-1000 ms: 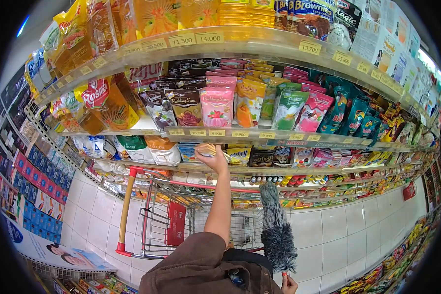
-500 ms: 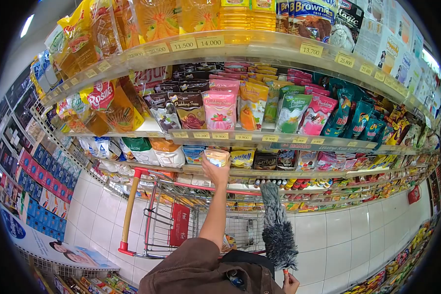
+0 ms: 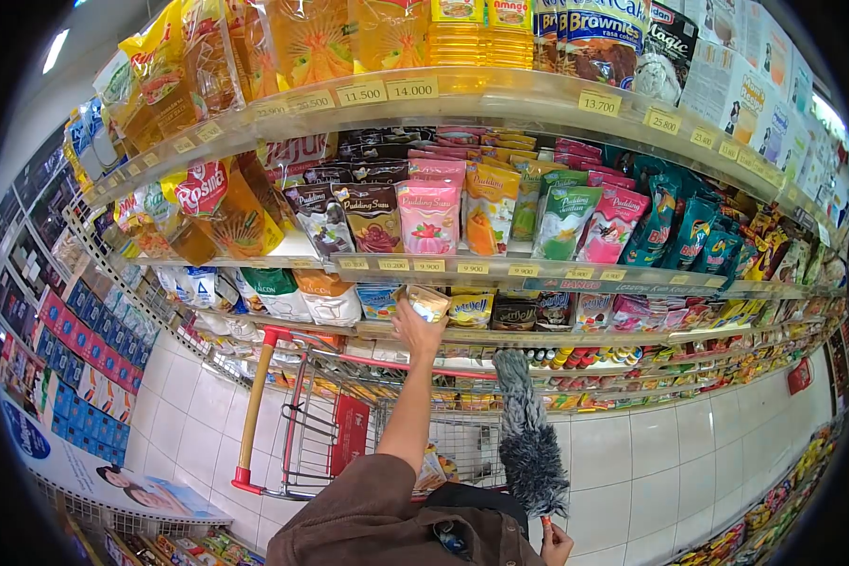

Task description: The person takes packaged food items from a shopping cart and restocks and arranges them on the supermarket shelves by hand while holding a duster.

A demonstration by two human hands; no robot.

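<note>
My left hand (image 3: 419, 330) reaches over the cart to a lower shelf, its fingers closed around a small beige packet (image 3: 428, 303). A blue packet (image 3: 377, 300) stands just left of that hand, and a yellow packet (image 3: 469, 307) just right of it. Down near my body, my right hand (image 3: 557, 544) grips the orange handle end of a fluffy grey duster (image 3: 533, 455). The duster's head points forward, beside the cart's right side. Print on the beige packet is too small to read.
A shopping cart (image 3: 302, 415) with a red sign stands between me and the shelves, and a few packets lie in it. Pudding packets (image 3: 428, 217) fill the shelf above, with oil pouches (image 3: 222, 203) at left. A price-tagged shelf edge (image 3: 500, 83) juts out higher up.
The beige packet has tilted and shifted slightly right in my left hand, with more of the fingers behind it. The duster has shifted slightly left. My right hand keeps its grip.
</note>
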